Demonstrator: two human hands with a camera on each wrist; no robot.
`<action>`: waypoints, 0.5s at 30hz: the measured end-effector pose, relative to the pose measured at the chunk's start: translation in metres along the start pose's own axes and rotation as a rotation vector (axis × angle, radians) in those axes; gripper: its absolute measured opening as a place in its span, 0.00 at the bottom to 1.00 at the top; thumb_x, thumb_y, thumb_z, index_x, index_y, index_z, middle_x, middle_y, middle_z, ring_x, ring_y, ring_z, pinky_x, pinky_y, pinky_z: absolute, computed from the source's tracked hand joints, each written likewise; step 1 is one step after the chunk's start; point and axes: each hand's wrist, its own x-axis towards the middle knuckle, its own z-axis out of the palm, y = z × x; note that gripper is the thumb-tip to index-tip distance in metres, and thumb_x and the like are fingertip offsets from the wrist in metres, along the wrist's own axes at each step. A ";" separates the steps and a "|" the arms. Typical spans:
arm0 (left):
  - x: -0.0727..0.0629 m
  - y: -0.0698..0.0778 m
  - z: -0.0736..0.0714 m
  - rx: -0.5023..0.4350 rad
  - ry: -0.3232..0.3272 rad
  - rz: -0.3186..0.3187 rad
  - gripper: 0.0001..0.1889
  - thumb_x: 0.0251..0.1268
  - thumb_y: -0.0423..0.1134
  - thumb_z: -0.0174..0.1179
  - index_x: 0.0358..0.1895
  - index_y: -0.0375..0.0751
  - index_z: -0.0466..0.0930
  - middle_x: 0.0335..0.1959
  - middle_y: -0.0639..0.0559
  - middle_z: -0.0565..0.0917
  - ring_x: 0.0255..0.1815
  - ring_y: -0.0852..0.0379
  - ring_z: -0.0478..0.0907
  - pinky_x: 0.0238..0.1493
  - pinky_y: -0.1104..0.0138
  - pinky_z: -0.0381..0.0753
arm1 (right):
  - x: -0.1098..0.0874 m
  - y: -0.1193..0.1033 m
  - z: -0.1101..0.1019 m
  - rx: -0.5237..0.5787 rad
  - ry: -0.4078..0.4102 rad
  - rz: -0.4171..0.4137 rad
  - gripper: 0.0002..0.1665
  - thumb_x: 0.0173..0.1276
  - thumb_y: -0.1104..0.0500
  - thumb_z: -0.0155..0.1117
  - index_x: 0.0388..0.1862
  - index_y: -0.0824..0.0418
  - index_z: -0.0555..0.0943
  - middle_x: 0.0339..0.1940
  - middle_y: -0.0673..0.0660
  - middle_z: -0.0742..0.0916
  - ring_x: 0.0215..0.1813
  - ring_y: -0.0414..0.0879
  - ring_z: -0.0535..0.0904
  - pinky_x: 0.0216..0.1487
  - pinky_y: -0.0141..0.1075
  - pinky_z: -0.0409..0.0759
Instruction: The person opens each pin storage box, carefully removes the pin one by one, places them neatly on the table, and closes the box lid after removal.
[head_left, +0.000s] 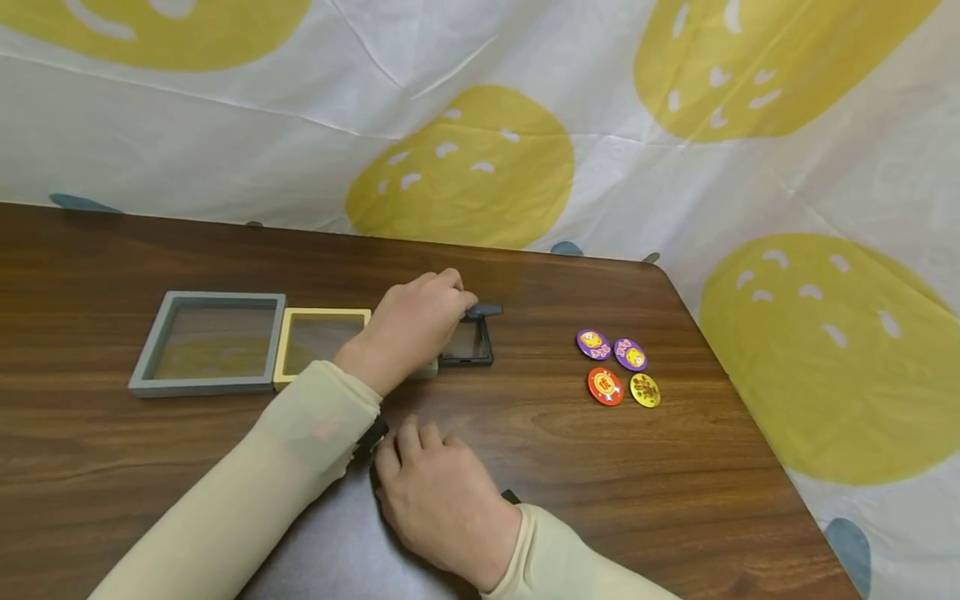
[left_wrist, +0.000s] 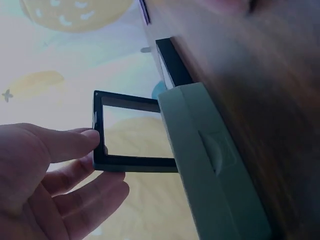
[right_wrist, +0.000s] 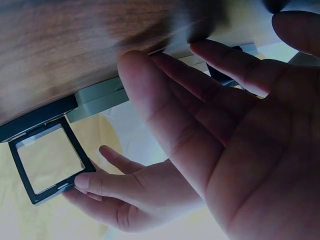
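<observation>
My left hand (head_left: 416, 325) pinches the raised lid (head_left: 486, 310) of a small black display frame (head_left: 487, 352) between thumb and fingers. In the right wrist view the lid (right_wrist: 73, 134) has a clear pane and stands up from the base, joined along one edge. The green frame (left_wrist: 202, 135) beside it is largely covered by my left hand and wrist in the head view. Nearer to me, my right hand (head_left: 446, 500) rests palm down over the table, holding nothing, its fingers (right_wrist: 160, 120) loosely bent.
A large grey frame (head_left: 279, 342) and a yellow one (head_left: 282, 350) continue the row leftward. To the right lie two purple badges (head_left: 594, 343), a red one (head_left: 604, 386) and a yellow one (head_left: 645, 390). Patterned cloth (head_left: 600, 183) hangs behind the brown table (head_left: 540, 467).
</observation>
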 end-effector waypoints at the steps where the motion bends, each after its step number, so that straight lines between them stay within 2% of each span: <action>1: 0.000 0.001 0.000 -0.007 -0.013 0.000 0.12 0.70 0.34 0.51 0.50 0.46 0.83 0.43 0.48 0.82 0.39 0.51 0.80 0.25 0.65 0.80 | 0.000 0.000 0.000 -0.002 0.001 0.003 0.17 0.67 0.48 0.47 0.44 0.55 0.79 0.34 0.52 0.81 0.29 0.42 0.71 0.18 0.30 0.64; 8: -0.001 0.002 0.002 -0.039 -0.051 0.010 0.11 0.69 0.36 0.54 0.48 0.49 0.84 0.37 0.50 0.84 0.37 0.52 0.80 0.25 0.64 0.79 | 0.000 -0.001 0.000 -0.003 0.015 0.007 0.16 0.67 0.49 0.47 0.41 0.54 0.79 0.35 0.52 0.82 0.28 0.42 0.72 0.18 0.31 0.64; 15: 0.000 0.002 0.004 -0.102 -0.164 -0.001 0.09 0.64 0.36 0.60 0.41 0.54 0.87 0.39 0.56 0.87 0.39 0.54 0.83 0.33 0.62 0.82 | 0.000 -0.001 0.001 -0.006 0.027 0.012 0.14 0.66 0.49 0.47 0.40 0.53 0.78 0.33 0.51 0.81 0.28 0.42 0.71 0.17 0.31 0.61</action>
